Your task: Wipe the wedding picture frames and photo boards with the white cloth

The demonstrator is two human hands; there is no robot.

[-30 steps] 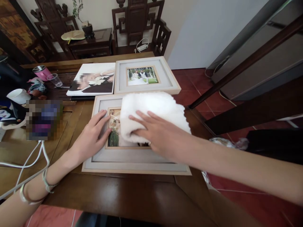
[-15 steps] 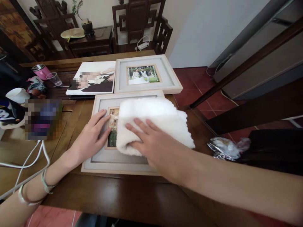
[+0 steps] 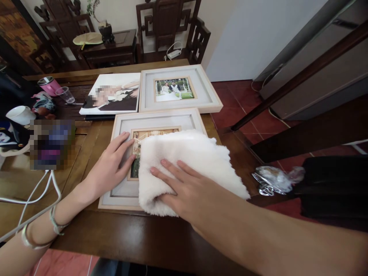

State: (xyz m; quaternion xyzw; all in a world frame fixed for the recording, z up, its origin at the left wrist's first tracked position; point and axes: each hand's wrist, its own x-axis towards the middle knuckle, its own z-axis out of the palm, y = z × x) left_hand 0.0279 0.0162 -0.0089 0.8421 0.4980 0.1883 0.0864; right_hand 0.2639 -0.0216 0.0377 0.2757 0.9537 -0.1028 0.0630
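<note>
A picture frame (image 3: 120,191) with a pale wooden edge lies flat in front of me. My left hand (image 3: 110,165) rests on its left side, fingers spread and holding nothing. A white fluffy cloth (image 3: 184,145) covers the frame's right part and overhangs its near and right edges. On top of this cloth my right hand (image 3: 184,188) presses down, with the thumb tucked into the fold. Part of the photo (image 3: 155,133) shows above and to the left of the cloth; the remainder is hidden.
Behind stand a second framed photo (image 3: 146,92) and a white-edged picture panel (image 3: 109,111). Pink cup (image 3: 49,86), plastic cup (image 3: 65,95), white mug (image 3: 20,115) and white cables (image 3: 54,188) occupy the left. A crinkled plastic bag (image 3: 273,179) lies right of the wooden table (image 3: 161,237).
My right hand and the cloth have moved toward me, uncovering more of the photo's top. My left hand has stayed in place.
</note>
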